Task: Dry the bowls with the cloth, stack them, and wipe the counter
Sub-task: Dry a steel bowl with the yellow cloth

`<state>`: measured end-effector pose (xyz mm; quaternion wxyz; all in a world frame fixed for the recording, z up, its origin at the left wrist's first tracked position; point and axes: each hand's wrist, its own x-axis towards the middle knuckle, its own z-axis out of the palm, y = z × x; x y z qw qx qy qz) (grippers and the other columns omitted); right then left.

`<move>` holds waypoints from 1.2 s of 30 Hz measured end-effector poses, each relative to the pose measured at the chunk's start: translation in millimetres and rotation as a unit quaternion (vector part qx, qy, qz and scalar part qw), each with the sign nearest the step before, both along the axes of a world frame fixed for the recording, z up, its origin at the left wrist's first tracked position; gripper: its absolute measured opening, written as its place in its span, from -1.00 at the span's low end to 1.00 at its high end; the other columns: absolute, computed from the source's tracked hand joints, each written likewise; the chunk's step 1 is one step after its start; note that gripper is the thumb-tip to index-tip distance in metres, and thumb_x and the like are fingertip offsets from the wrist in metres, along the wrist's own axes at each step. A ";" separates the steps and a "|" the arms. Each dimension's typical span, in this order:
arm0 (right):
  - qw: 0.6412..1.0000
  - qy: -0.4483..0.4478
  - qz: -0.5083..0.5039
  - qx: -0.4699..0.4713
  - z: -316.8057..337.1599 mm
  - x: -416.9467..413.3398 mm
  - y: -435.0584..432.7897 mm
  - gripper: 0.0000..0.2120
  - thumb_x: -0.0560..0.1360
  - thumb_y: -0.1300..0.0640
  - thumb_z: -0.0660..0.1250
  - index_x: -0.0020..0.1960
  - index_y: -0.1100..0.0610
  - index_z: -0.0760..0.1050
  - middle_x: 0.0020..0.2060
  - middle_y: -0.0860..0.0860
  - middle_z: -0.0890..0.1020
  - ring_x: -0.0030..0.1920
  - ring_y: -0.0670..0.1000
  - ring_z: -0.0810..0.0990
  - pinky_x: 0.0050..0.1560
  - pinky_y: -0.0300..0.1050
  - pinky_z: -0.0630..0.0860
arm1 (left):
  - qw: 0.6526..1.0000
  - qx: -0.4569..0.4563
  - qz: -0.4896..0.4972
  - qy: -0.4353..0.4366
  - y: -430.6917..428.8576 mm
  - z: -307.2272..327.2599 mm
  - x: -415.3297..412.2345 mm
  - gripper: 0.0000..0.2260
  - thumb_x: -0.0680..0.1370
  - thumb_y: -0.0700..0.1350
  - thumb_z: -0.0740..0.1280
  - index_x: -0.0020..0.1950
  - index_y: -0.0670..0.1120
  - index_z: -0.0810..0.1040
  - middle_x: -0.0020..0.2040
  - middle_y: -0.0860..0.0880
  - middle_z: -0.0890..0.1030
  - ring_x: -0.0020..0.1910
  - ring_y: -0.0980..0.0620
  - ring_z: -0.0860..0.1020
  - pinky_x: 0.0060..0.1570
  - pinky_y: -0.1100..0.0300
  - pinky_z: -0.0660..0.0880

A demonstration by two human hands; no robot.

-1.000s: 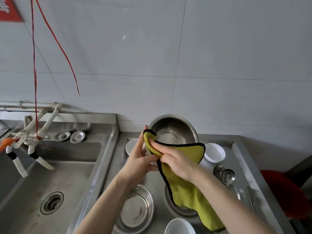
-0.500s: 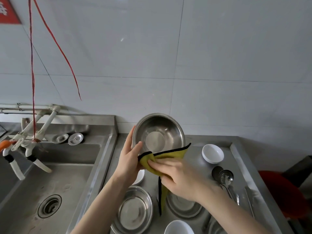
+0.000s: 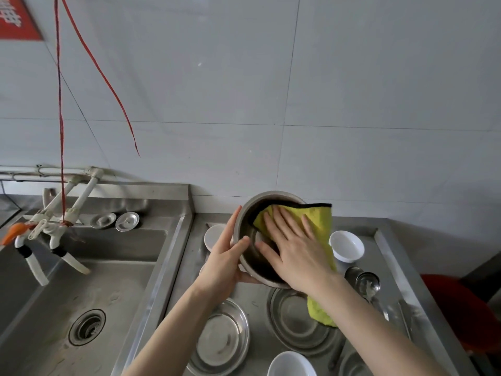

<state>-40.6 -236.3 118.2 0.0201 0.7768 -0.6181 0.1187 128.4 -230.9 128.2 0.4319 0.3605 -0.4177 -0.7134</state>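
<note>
While bowl [image 3: 244, 215] in left grip [image 3: 223, 263], cloth [image 3: 318, 222] inside.

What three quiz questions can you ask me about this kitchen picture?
1. True or false: the right hand presses the cloth flat inside the steel bowl.
2. Which hand grips the steel bowl by its edge? A: left hand. B: right hand. C: neither.
3. Fill in: the cloth is mostly ___ with a black border.

Key: 1 true. 2 A. 3 yellow.
</note>
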 end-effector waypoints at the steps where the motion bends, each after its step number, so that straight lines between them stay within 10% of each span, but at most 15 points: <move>1: 0.999 -0.023 0.020 0.019 1.1 6.4 0.8 -0.16 0.45 -0.40 -0.47 0.56 0.02 -0.04 0.55 -0.05 0.01 0.53 -0.09 -0.12 0.50 0.10 -0.15 | 1.000 -0.002 -0.007 0.000 -0.1 0.2 -0.6 -0.50 0.69 -0.21 0.11 0.49 0.31 0.22 0.28 0.04 0.59 0.22 -0.10 0.59 -0.13 -0.27 0.60; 6: 0.966 -0.123 0.133 0.185 0.9 21.2 19.8 -0.36 0.54 -0.31 -0.19 0.56 -0.10 -0.08 0.54 -0.17 0.02 0.49 -0.27 -0.10 0.52 -0.03 -0.07 | 1.000 -0.017 0.002 0.002 -1.3 -2.1 5.0 -0.55 0.69 -0.17 0.11 0.48 0.29 0.24 0.29 0.02 0.59 0.23 -0.05 0.58 -0.20 -0.07 0.63; 10: 0.972 -0.082 0.165 0.146 6.5 9.5 35.8 -0.49 0.59 -0.26 -0.12 0.46 -0.14 0.25 0.37 -0.23 0.41 0.34 -0.23 0.33 0.36 -0.14 0.22 | 0.999 -0.010 0.047 -0.002 0.5 -8.3 14.0 -0.54 0.68 -0.16 0.15 0.47 0.31 0.25 0.20 -0.15 0.62 -0.18 -0.08 0.66 -0.37 0.03 0.60; 13: 0.982 -0.029 0.140 0.125 9.3 -2.3 41.3 -0.41 0.57 -0.27 -0.22 0.34 -0.11 0.42 0.28 -0.25 0.50 0.30 -0.20 0.38 0.37 -0.13 0.12 | 0.998 -0.001 0.058 0.015 1.5 -11.4 15.2 -0.52 0.67 -0.20 0.17 0.46 0.31 0.27 0.28 -0.11 0.57 0.01 -0.21 0.64 -0.29 -0.09 0.61; 21: 0.996 0.011 0.060 0.069 -1.6 -27.7 25.1 -0.25 0.49 -0.29 -0.48 0.49 -0.15 0.20 0.49 -0.24 0.17 0.50 -0.18 -0.28 0.47 0.18 -0.33 | 1.000 0.007 0.011 0.013 5.8 -14.4 13.7 -0.51 0.66 -0.26 0.14 0.43 0.27 0.34 0.26 -0.16 0.57 -0.02 -0.17 0.64 -0.34 0.02 0.61; 26: 0.982 -0.166 0.082 0.035 -2.9 -33.8 7.8 -0.52 0.52 0.20 0.07 0.43 0.02 0.35 0.49 -0.14 0.21 0.51 -0.21 -0.04 0.49 0.05 0.10 | 0.999 0.022 0.004 0.029 6.9 -19.0 9.6 -0.52 0.65 -0.24 0.15 0.40 0.30 0.38 0.31 -0.19 0.52 -0.06 -0.12 0.64 -0.30 0.01 0.61; 29: 0.958 -0.255 0.065 -0.113 -1.8 -28.0 6.4 -0.39 0.35 0.55 0.16 0.28 0.10 0.48 0.53 -0.04 0.14 0.48 -0.06 0.21 0.24 -0.41 0.33 | 0.999 0.026 0.010 0.042 6.6 -21.2 9.9 -0.52 0.65 -0.24 0.14 0.38 0.30 0.41 0.31 -0.19 0.51 -0.03 -0.13 0.63 -0.32 0.02 0.61; 34: 0.926 -0.337 -0.083 -0.148 -10.7 -17.6 8.4 -0.24 0.36 0.52 0.27 0.47 0.07 0.25 0.56 0.00 -0.11 0.51 -0.02 0.13 -0.03 -0.44 0.47 | 0.998 0.019 0.020 0.049 9.0 -21.5 6.7 -0.50 0.64 -0.28 0.15 0.38 0.29 0.41 0.26 -0.23 0.54 -0.02 -0.19 0.62 -0.35 0.02 0.61; 36: 0.933 -0.319 -0.152 -0.071 -13.6 -20.1 7.3 -0.28 0.45 0.36 0.29 0.53 0.07 0.11 0.52 0.11 0.13 0.42 0.07 0.32 0.00 -0.29 0.49 | 0.999 0.012 0.028 0.042 9.0 -20.4 5.9 -0.50 0.64 -0.29 0.15 0.37 0.29 0.42 0.21 -0.24 0.57 -0.01 -0.22 0.63 -0.34 0.00 0.62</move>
